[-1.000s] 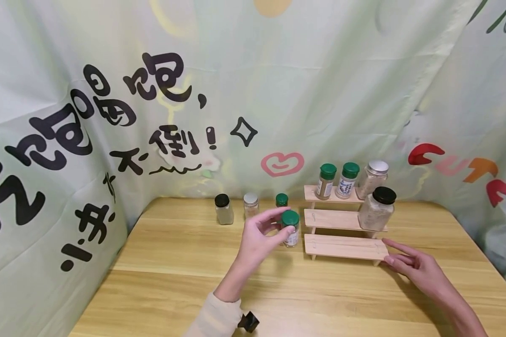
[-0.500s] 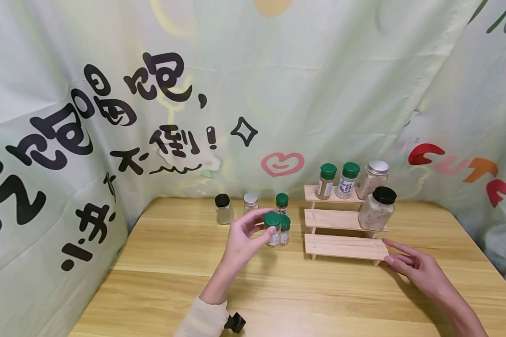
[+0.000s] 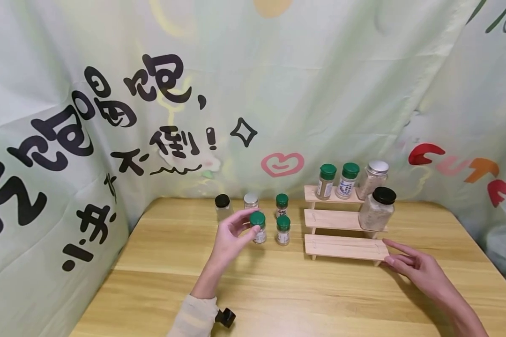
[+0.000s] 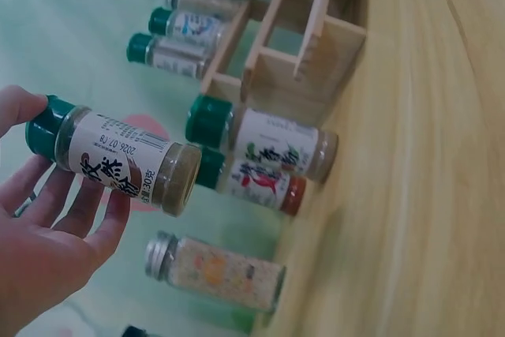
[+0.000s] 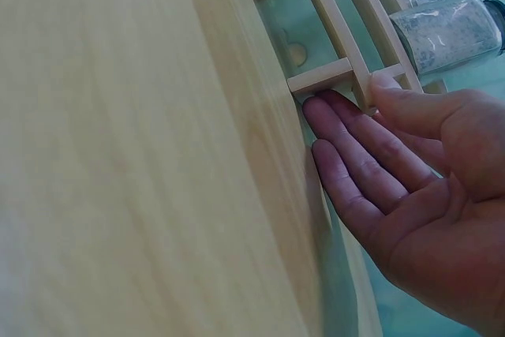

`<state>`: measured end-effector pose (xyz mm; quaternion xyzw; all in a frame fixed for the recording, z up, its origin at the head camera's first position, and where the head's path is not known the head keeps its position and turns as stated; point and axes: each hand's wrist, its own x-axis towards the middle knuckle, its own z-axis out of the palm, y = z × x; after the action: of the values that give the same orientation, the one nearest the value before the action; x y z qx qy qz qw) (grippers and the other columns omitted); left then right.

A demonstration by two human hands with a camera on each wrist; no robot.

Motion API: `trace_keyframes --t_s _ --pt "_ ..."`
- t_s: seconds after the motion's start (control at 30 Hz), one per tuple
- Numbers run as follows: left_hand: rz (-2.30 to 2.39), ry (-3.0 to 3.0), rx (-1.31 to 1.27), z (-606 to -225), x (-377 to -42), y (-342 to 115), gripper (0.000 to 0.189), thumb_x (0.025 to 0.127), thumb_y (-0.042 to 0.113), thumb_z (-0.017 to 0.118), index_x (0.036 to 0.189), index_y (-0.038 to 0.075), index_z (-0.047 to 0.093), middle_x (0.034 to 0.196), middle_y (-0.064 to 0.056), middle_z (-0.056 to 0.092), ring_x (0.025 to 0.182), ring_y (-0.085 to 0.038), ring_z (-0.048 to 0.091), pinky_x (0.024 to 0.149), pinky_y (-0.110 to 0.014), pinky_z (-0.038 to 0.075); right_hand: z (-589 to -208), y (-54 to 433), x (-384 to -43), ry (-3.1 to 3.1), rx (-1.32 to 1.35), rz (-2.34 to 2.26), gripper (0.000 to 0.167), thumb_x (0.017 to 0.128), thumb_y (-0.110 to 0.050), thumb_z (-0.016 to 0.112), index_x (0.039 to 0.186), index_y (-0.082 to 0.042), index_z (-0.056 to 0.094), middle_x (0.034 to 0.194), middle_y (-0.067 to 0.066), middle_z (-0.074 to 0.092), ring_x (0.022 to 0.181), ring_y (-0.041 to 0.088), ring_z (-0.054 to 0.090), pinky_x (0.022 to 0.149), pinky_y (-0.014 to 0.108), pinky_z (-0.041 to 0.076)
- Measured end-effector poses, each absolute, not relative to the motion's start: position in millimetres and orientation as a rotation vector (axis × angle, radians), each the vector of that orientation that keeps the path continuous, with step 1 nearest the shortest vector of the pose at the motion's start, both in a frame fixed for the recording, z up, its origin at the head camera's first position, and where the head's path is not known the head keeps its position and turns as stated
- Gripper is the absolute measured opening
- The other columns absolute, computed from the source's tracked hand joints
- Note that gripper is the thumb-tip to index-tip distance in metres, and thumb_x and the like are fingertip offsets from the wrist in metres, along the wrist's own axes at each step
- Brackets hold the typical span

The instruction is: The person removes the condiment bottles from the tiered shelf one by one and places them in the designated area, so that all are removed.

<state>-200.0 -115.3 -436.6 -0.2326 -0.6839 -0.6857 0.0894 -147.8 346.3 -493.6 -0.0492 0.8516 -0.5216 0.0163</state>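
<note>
My left hand [image 3: 232, 238] grips a green-capped spice jar [image 4: 118, 155] of brown powder by its cap end, thumb on one side and fingers on the other. In the left wrist view this jar is apart from the table. Another green-capped spice jar [image 3: 283, 230] stands just to its right, with a green-capped jar of red powder [image 4: 260, 185] behind. My right hand [image 3: 421, 269] holds the right end of the wooden three-step rack's lowest step [image 3: 346, 246], thumb at the front corner and index finger at the back corner. That step bears nothing.
A silver-capped jar [image 3: 250, 201] and a black-capped jar [image 3: 222, 202] stand behind my left hand. On the rack's top step are two green-capped jars [image 3: 327, 180] and a silver-capped jar [image 3: 373, 179]. A large black-capped jar [image 3: 377, 210] occupies the middle step's right end.
My left hand has moved left with its jar, away from the rack, uncovering the green-capped jar that stands on the table. My right hand has stayed at the rack's end.
</note>
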Motion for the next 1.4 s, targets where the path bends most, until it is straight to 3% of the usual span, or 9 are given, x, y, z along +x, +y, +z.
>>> trace_keyframes --t_s 0.4,0.6,0.93,1.4 --pt "-2.112 -2.083 -0.583 -451 -212 -124 0.043 0.09 -0.006 0.071 0.131 -0.013 0.059 0.134 -0.028 0.061 0.116 -0.029 0.064 0.102 -0.04 0.054 -491 347 -150 2.62 -0.157 -1.631 0.055 0.104 -0.016 0.063 0.149 0.009 0.044 0.111 -0.009 0.075 0.095 0.002 0.071 0.076 0.015 0.058" --pt "-2.157 -2.093 -0.552 -458 -214 -126 0.044 0.089 -0.01 0.07 0.132 -0.013 0.059 0.139 -0.033 0.055 0.121 -0.035 0.062 0.103 -0.038 0.053 -491 347 -151 2.642 -0.162 -1.616 0.055 0.104 -0.018 0.063 0.149 0.008 0.045 0.112 -0.017 0.072 0.096 0.001 0.07 0.077 0.013 0.056" --pt "-2.202 -2.118 -0.467 -469 -220 -126 0.043 0.092 -0.009 0.069 0.133 -0.011 0.058 0.138 -0.029 0.058 0.124 -0.039 0.059 0.101 -0.03 0.053 -491 346 -150 2.663 -0.18 -1.624 0.053 0.104 -0.017 0.063 0.148 0.007 0.046 0.111 -0.016 0.073 0.096 0.001 0.07 0.078 0.011 0.055" --pt "-2.219 -2.14 -0.44 -484 -226 -129 0.042 0.093 -0.008 0.069 0.133 -0.012 0.059 0.139 -0.028 0.058 0.126 -0.04 0.058 0.102 -0.028 0.052 -494 346 -149 2.628 -0.134 -1.632 0.054 0.103 -0.015 0.064 0.149 0.007 0.045 0.109 -0.008 0.076 0.094 0.003 0.071 0.076 0.014 0.057"
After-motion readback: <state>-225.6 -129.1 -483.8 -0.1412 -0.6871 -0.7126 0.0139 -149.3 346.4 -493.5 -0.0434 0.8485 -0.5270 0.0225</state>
